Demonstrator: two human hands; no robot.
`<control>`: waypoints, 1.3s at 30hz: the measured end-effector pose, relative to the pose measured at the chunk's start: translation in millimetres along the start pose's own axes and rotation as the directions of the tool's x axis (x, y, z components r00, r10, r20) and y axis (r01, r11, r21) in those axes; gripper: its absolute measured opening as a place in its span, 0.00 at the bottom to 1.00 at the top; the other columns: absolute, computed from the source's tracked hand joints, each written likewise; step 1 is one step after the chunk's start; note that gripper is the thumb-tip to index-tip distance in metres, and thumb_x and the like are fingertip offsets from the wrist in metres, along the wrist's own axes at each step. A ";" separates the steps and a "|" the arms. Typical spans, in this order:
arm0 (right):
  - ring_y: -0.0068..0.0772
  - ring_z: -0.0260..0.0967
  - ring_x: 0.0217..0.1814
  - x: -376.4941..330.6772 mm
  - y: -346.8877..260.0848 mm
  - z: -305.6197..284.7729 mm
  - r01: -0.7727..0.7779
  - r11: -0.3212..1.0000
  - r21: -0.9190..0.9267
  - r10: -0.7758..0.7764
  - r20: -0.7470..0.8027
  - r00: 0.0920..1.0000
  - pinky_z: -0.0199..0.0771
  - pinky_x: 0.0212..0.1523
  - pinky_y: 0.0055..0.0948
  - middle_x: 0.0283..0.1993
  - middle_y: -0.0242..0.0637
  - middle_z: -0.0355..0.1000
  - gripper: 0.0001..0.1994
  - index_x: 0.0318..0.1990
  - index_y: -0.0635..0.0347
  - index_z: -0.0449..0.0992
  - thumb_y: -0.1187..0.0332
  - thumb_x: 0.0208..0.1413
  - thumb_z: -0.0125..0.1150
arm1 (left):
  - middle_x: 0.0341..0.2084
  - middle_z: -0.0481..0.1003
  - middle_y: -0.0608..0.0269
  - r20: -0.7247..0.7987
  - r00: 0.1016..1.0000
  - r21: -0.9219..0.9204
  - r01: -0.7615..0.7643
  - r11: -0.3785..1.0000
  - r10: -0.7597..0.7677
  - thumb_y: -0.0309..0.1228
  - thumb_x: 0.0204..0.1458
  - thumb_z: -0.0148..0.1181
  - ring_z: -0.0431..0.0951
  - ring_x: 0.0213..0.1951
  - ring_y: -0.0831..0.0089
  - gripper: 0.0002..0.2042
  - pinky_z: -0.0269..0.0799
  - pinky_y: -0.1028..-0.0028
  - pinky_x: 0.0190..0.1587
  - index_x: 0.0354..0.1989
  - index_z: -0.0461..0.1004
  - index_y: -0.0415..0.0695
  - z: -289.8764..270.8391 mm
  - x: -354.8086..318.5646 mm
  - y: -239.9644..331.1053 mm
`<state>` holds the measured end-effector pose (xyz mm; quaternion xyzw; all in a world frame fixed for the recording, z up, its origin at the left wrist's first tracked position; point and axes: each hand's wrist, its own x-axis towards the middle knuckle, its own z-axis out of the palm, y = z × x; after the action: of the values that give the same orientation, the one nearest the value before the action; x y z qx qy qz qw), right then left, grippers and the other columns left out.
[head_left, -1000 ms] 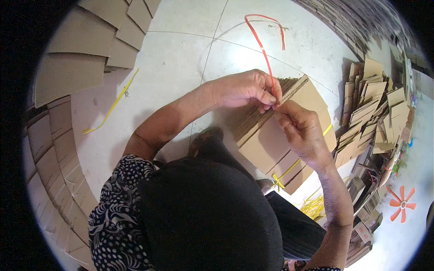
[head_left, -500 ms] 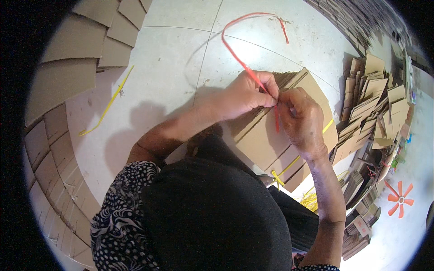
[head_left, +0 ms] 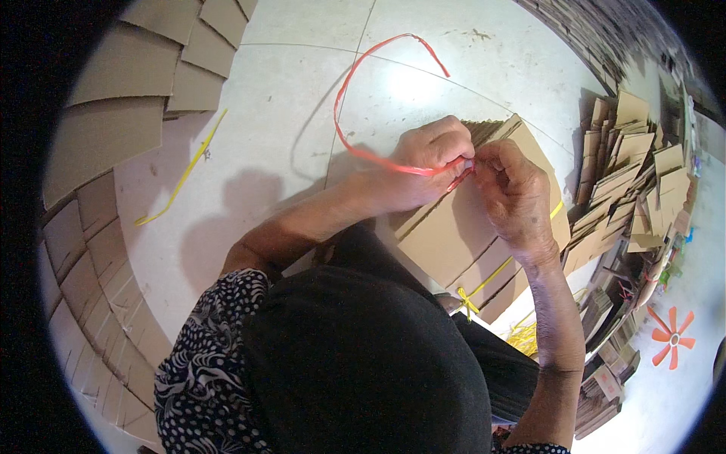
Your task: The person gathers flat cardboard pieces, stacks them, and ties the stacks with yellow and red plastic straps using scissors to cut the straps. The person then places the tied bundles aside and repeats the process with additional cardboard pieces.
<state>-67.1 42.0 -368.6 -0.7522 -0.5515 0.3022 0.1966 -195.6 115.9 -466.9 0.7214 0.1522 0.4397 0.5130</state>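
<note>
My left hand (head_left: 435, 155) and my right hand (head_left: 514, 193) meet over a bundle of flat cardboard (head_left: 454, 234). Both are closed in a pinch on a red plastic strap (head_left: 342, 121). From my left hand its long free end curves out to the left and up over the floor; a short piece shows between my fingers. Yellow strapping (head_left: 491, 280) runs across the bundle and is knotted at its near edge. The fingertips partly hide where the red strap crosses or loops.
Stacked cardboard (head_left: 113, 136) stands at the left, with more tied cardboard (head_left: 98, 287) below it. A loose yellow strap (head_left: 181, 178) lies on the tiled floor. Piles of cardboard pieces (head_left: 620, 166) lean at the right, near an orange fan-shaped object (head_left: 673, 338).
My left hand has turned, and the red strap's long end has swung left and lower. The short end that hung below my fingers is now drawn up between my hands.
</note>
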 end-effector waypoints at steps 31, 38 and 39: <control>0.43 0.63 0.24 -16.8 17.1 3.8 0.167 0.891 -0.421 -0.287 -0.241 0.927 0.61 0.27 0.36 0.22 0.40 0.63 0.07 0.24 0.59 0.65 0.77 0.40 0.59 | 0.19 0.69 0.72 0.272 0.668 -0.697 0.633 0.337 -0.693 0.30 0.51 0.60 0.61 0.21 0.87 0.07 0.56 0.85 0.23 0.25 0.69 0.44 5.6 -26.4 11.0; 0.42 0.65 0.26 -12.7 15.6 11.1 0.160 0.913 -0.375 -0.274 -0.275 0.922 0.62 0.29 0.34 0.23 0.38 0.65 0.06 0.27 0.60 0.69 0.78 0.40 0.59 | 0.20 0.68 0.71 0.296 0.562 -0.714 0.667 0.212 -0.773 0.28 0.52 0.57 0.60 0.20 0.85 0.05 0.55 0.84 0.24 0.27 0.68 0.44 -2.1 -20.6 6.6; 0.42 0.65 0.26 -11.4 16.7 10.3 0.159 0.908 -0.388 -0.283 -0.289 0.915 0.62 0.29 0.34 0.23 0.38 0.65 0.06 0.27 0.60 0.69 0.78 0.40 0.59 | 0.20 0.68 0.71 0.331 0.547 -0.715 0.677 0.173 -0.769 0.28 0.52 0.57 0.61 0.21 0.84 0.06 0.55 0.83 0.25 0.27 0.67 0.45 -2.5 -17.7 5.4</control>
<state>-64.6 25.6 -384.0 -0.7474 -0.6376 0.0389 0.1824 -208.9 103.3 -470.4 0.2326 0.2932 0.1977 0.9060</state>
